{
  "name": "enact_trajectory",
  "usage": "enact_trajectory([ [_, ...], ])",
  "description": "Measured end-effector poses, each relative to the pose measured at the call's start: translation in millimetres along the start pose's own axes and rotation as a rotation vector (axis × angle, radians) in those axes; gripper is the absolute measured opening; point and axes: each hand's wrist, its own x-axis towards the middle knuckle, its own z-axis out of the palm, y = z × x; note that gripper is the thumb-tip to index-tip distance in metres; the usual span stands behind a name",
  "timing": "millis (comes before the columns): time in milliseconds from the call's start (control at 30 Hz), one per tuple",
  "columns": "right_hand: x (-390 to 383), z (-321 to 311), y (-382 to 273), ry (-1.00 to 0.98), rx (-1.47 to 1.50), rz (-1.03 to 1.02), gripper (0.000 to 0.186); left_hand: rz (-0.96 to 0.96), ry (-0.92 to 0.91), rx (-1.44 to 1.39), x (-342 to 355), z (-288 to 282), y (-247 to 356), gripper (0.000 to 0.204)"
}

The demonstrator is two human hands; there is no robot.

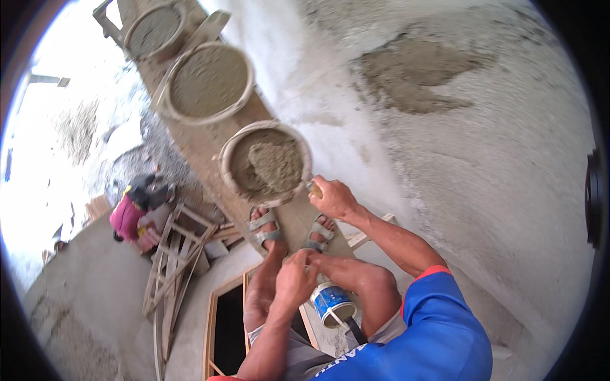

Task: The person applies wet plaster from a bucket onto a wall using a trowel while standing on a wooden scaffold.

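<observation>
My right hand (330, 197) grips a tool's wooden handle (315, 189) at the right edge of the nearest bucket (230, 162); the tool's blade is hard to make out. That bucket holds grey mortar with a lumpy heap (273, 162) in it, and stands on a wooden plank (295, 228) where my sandaled feet rest. My left hand (293, 279) is lower, by my legs, fingers curled, what they hold unclear. A blue-and-white can (330, 301) with a dark strap sits below it between my legs.
Two mortar-filled buckets (210, 82) (152, 30) stand farther along the plank. At right is a plaster wall (495, 165) with a wet patch (422, 76). Below left, a person in pink (127, 216) bends beside wooden frames (175, 244). A framed dark opening (229, 324) lies beneath me.
</observation>
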Motion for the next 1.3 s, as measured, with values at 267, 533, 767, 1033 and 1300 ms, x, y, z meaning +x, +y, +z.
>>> enact_trajectory([
  [267,-131,-194,-85,-0.071,0.143,-0.218,0.042,0.019,0.003,0.169,29,8,-3,0.032],
  [533,-152,-289,-54,-0.185,0.544,0.302,0.044,0.082,0.077,0.193,48,13,-3,0.032],
  [767,-228,-388,-54,0.725,0.06,0.365,0.051,-0.001,-0.003,0.169,29,18,2,0.033],
  [1033,-138,-123,37,-0.084,-0.175,-0.193,0.049,-0.081,-0.04,0.096,11,29,-3,0.034],
  [1300,35,-22,1,0.036,-0.591,-0.087,0.027,-0.202,-0.094,-0.037,-4,32,-11,0.035],
])
